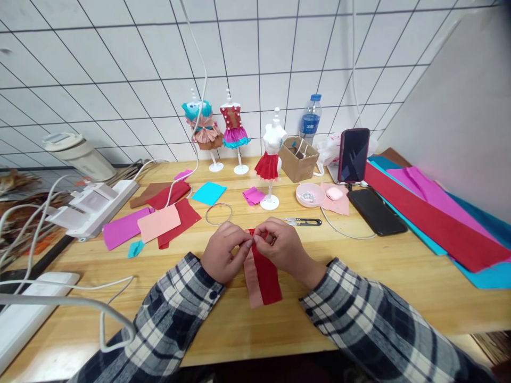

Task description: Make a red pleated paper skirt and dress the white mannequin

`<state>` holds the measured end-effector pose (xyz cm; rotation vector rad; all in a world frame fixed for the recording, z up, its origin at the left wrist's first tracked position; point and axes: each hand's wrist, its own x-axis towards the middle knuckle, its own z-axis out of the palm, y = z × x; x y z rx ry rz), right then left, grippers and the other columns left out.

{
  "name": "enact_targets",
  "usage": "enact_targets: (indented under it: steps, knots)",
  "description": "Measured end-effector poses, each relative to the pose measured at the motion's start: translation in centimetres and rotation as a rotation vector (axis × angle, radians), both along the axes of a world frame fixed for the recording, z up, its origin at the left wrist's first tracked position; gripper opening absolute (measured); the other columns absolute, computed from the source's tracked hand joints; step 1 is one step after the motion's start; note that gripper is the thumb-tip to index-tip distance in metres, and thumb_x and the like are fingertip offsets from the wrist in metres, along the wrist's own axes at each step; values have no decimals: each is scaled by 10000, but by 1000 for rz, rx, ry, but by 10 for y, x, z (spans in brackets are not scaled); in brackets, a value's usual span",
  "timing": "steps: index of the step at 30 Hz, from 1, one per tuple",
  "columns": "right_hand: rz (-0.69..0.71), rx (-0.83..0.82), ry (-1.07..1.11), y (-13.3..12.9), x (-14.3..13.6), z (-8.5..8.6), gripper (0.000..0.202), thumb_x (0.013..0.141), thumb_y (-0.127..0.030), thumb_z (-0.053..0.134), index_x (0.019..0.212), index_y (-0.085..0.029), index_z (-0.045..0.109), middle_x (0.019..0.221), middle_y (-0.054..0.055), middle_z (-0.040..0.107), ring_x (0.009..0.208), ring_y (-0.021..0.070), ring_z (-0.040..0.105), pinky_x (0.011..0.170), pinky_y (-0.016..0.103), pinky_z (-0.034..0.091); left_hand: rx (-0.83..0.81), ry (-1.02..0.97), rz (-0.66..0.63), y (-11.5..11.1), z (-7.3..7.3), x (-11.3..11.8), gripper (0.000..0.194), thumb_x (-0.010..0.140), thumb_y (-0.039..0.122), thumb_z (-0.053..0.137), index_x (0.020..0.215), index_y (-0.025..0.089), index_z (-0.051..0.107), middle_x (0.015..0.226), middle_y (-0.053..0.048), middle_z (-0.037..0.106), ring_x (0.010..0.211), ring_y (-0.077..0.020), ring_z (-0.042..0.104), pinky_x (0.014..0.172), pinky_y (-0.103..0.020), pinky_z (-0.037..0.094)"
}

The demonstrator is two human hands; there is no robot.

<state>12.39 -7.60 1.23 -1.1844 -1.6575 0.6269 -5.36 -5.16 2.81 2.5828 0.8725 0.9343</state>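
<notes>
My left hand (226, 252) and my right hand (284, 250) meet at the upper end of a red and pink fabric strip (269, 279). Both are closed, fingertips pinching its top edge. The lower part of the strip hangs toward me over the wooden table. Whether a needle or pin sits between the fingertips is too small to tell. Thread snips (303, 222) lie just beyond my right hand. A thin wire ring (219, 205) rests beyond my left hand. Straight ahead stands a small white dress form (274, 135) wearing a red skirt (266, 166).
Two dressed mini forms (235, 125) stand by the tiled wall. Fabric pieces (159, 223) lie left, long strips (431, 213) right. A pink dish (310, 195) holds small beads or pins. Nearby are a cardboard box (298, 164), bottle (310, 118), phone (377, 211) and white cables (64, 287).
</notes>
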Motion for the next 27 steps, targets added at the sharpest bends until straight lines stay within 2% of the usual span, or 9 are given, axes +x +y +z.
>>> enact_targets:
  steps: [4,8,11,13,20,27]
  knots:
    - [-76,-143,95,5,4,-1,55,760,-212,595,711,-190,604,665,-30,583,495,87,463,498,223,402,-64,-15,-23,0,1,0,260,919,281,452,754,187,630,694,-46,638,705,-174,559,701,-329,438]
    - [-141,-40,-42,3,5,-1,33,781,-197,603,757,-193,626,731,-8,606,562,107,515,563,243,424,-121,-15,51,-2,-4,0,241,914,313,496,817,183,675,687,-36,656,659,-154,569,644,-291,441]
    - [-105,65,-176,-3,3,-2,29,820,-202,602,805,-204,627,788,10,623,690,140,562,628,258,428,-125,1,139,-3,-10,1,208,901,318,536,901,188,699,681,-21,672,612,-140,568,578,-259,421]
    - [-84,91,-211,-5,1,-3,25,838,-210,601,826,-208,623,805,13,626,731,149,569,647,264,428,-99,19,152,-3,-13,2,201,899,303,536,913,198,707,677,-16,680,602,-135,573,564,-249,415]
    - [43,104,-179,-2,5,-3,59,880,-200,586,887,-197,644,849,22,632,773,143,576,684,256,451,-69,3,176,-3,-8,1,208,881,297,546,863,186,721,665,-21,697,565,-118,578,557,-228,433]
    - [118,95,-139,-3,5,-1,76,894,-189,571,881,-204,644,853,23,637,786,149,584,695,258,461,-237,-103,170,-5,-4,3,219,817,283,564,680,157,680,587,-6,674,514,-97,566,523,-193,441]
